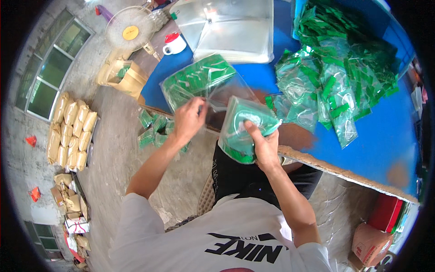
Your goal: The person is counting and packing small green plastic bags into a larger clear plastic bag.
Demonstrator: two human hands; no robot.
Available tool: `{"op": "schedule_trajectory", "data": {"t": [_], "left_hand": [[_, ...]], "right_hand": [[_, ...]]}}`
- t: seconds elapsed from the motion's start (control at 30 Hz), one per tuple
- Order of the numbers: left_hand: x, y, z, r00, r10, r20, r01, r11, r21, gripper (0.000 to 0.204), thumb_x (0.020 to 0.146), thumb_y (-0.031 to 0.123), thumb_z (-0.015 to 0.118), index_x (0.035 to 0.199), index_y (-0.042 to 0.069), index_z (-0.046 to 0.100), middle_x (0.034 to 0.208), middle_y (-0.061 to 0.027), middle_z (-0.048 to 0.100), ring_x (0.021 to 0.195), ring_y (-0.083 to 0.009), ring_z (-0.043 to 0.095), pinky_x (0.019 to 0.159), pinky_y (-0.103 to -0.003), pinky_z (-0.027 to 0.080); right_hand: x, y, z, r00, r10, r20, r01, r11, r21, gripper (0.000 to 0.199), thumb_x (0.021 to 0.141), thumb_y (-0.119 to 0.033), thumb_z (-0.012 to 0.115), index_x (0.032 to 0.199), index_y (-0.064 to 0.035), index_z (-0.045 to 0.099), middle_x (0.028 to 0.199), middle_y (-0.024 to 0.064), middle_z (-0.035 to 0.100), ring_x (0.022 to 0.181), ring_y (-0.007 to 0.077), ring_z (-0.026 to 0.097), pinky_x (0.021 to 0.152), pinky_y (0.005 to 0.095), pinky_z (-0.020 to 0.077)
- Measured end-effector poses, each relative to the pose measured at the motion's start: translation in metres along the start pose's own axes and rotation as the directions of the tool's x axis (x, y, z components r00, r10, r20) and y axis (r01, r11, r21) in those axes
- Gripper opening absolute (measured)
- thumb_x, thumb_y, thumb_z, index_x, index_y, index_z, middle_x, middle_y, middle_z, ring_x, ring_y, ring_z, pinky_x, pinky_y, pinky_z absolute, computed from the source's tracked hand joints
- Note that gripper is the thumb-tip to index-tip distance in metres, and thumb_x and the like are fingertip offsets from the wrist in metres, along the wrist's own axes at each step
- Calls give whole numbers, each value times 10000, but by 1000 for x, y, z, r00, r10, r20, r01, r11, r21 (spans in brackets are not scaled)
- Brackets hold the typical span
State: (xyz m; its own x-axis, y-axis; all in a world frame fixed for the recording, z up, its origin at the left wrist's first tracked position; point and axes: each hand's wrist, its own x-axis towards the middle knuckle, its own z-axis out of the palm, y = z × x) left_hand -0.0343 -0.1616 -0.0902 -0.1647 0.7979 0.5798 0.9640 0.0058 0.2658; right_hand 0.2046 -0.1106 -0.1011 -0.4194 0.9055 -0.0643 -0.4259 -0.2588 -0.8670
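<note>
My right hand (266, 147) grips a thick stack of clear packets with green edges (247, 124), thumb on top, held just off the table's near edge. Left of it, my left hand (190, 119) is closed, its fingertips pinching the near side of a large clear plastic bag (235, 84). That bag lies on the blue table (376, 149), and a block of green packets (195, 75) fills its far left part. Exactly how the left fingertips grip the film is hard to make out.
A large heap of loose green-edged packets (335, 81) spills from a blue bin at the right. Flat clear bags (226, 31) are stacked at the back, beside a red-and-white mug (174, 44). Bundled green packs (156, 129) and a paper sack (127, 77) stand on the floor.
</note>
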Motion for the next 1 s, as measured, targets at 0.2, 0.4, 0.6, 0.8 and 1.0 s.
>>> {"op": "schedule_trajectory", "data": {"t": [0.2, 0.4, 0.6, 0.8, 1.0], "left_hand": [[-6, 36, 25, 966, -46, 255, 31, 997, 64, 107, 808, 109, 686, 839, 20, 637, 851, -185, 684, 758, -375, 676, 663, -449, 542], [3, 21, 12, 990, -143, 16, 143, 966, -217, 74, 844, 9, 705, 859, 4, 633, 735, -108, 686, 614, -145, 653, 566, -273, 503], [33, 47, -3, 995, -69, -77, 40, 944, -326, 107, 828, -24, 723, 861, -3, 623, 858, -94, 707, 711, -131, 666, 640, -263, 536], [38, 56, -11, 996, -19, -86, -10, 942, -334, 124, 804, -39, 733, 847, -4, 622, 896, -119, 708, 764, -174, 690, 678, -281, 543], [44, 68, -32, 992, 1, -127, -44, 943, -329, 126, 794, -43, 728, 842, -1, 620, 905, -119, 705, 803, -221, 693, 720, -303, 538]], "right_hand": [[22, -30, -21, 970, -59, -235, 85, 991, 102, 426, 850, -204, 768, 1194, -5, 615, 1071, 75, 687, 944, 159, 643, 887, 319, 502], [26, -36, -12, 954, 288, 85, -281, 956, -81, 489, 841, -295, 755, 1210, -12, 606, 1084, 108, 667, 950, 212, 661, 802, 399, 564], [63, -18, -2, 763, 590, 265, -628, 774, 84, 412, 834, -256, 730, 1154, -17, 630, 1061, 130, 680, 919, 240, 688, 782, 401, 582], [71, -3, 17, 716, 601, 356, -656, 754, 45, 390, 849, -253, 719, 1166, -48, 621, 1059, 117, 680, 870, 227, 698, 799, 382, 591], [91, -11, 44, 728, 536, 428, -565, 822, -69, 448, 866, -285, 698, 1221, -31, 598, 1112, 116, 665, 935, 226, 690, 807, 392, 594]]}}
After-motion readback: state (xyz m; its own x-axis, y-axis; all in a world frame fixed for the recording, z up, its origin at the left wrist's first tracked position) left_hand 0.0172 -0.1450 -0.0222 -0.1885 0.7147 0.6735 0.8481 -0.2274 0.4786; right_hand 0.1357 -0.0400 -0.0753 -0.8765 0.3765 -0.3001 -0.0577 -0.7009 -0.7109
